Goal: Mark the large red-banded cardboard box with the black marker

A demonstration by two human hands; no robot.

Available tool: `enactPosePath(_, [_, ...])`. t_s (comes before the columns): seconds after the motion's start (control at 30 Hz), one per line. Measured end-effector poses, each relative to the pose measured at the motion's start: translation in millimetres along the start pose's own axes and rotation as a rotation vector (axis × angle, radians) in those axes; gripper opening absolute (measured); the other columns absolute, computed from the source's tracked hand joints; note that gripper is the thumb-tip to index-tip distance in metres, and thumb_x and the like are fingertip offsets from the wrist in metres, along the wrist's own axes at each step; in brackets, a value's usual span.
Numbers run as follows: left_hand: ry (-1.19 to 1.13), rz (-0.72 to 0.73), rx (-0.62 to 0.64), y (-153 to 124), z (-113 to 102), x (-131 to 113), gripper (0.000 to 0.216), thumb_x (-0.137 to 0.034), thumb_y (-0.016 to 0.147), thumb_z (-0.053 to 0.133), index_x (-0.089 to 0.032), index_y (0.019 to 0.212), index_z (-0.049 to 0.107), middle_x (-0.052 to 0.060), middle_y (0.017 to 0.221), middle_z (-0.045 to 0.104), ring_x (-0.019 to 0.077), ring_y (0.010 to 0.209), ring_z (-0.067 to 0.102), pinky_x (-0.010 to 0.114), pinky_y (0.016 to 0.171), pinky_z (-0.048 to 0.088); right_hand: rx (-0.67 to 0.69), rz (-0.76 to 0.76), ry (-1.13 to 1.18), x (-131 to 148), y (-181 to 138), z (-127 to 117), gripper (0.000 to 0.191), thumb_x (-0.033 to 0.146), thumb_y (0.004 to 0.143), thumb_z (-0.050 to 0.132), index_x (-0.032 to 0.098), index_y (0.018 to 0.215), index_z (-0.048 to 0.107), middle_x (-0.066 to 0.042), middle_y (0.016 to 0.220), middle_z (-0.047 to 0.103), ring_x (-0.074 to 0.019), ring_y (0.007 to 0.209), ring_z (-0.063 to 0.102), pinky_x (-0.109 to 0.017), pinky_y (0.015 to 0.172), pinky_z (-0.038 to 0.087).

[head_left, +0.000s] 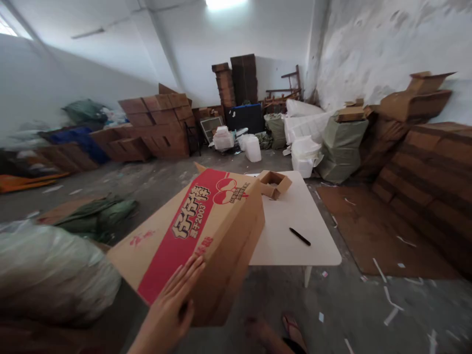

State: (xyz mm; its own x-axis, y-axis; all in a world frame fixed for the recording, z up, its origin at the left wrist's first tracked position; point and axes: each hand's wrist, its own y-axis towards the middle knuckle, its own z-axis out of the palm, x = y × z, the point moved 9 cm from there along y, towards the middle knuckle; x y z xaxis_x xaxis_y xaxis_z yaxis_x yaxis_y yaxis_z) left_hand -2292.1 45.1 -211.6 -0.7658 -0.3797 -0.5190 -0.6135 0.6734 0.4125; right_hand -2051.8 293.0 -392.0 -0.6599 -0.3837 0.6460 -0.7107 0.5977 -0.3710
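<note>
My carton (201, 231) is brown with a red band and white lettering. The desk (295, 231) is white. A black pen (300, 236) lies there.

Bare left hand (173, 305) with no sleeve, ring or watch, foot (293, 332) in a dark flip-flop sandal

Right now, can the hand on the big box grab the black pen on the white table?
Probably not: the left hand lies flat on the cardboard box, which stands between it and the black pen farther off.

A matt brown cardboard box (199, 231) with red print, above a smooth white table (295, 231).
</note>
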Motion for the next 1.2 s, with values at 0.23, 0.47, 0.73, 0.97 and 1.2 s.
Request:
enactPosePath(0.23, [-0.006,-0.571,0.167,89.6,32.9,64.4,0.044,-0.053,0.089,0.050,-0.021,0.114,0.069,0.011,0.120,0.075,0.0304,0.112,0.071,0.043,0.097,0.058,-0.352,0.044,-0.661,-5.8,195.2,-233.3,0.035,0.020,0.086,0.050,0.010,0.114,0.067,-0.022,0.117,0.065,-0.0350,0.113,0.059,-0.045,0.097,0.045])
enactPosePath(0.47, [0.081,-0.607,0.367,202.4,126.1,52.0,0.088,-0.058,0.085,0.055,-0.007,0.153,0.031,0.027,0.160,0.034,0.0412,0.149,0.031,0.058,0.119,0.032,-0.131,0.126,-0.492,-54.7,263.9,-272.5,0.009,0.017,0.073,0.063,0.020,0.078,0.057,-0.013,0.088,0.067,-0.0294,0.093,0.064,-0.038,0.084,0.045])
enactPosePath(0.73, [0.034,-0.473,0.425,175.1,117.5,70.5,0.084,-0.061,0.089,0.049,-0.018,0.157,0.027,0.018,0.164,0.031,0.0344,0.151,0.030,0.053,0.121,0.032,0.017,0.133,-0.089,-64.4,268.9,-269.3,0.040,0.049,0.079,0.048,0.019,0.104,0.057,-0.001,0.070,0.064,-0.0215,0.067,0.062,-0.034,0.064,0.048])
enactPosePath(0.97, [0.011,-0.411,0.505,134.6,93.9,95.2,0.081,-0.058,0.088,0.055,-0.026,0.157,0.028,0.013,0.162,0.037,0.0348,0.149,0.034,0.051,0.118,0.036,0.215,0.190,0.507,-21.8,258.0,-228.1,0.061,0.058,0.070,0.071,0.019,0.114,0.056,0.001,0.079,0.062,-0.0125,0.059,0.053,-0.028,0.058,0.042])
enactPosePath(1.2, [0.018,-0.459,0.500,148.4,102.2,90.1,0.080,-0.058,0.088,0.053,-0.025,0.157,0.028,0.014,0.166,0.028,0.0341,0.151,0.029,0.053,0.121,0.031,0.290,0.174,0.507,4.9,259.7,-207.3,0.060,0.066,0.073,0.070,0.016,0.105,0.067,-0.002,0.077,0.065,-0.0130,0.061,0.053,-0.028,0.059,0.041])
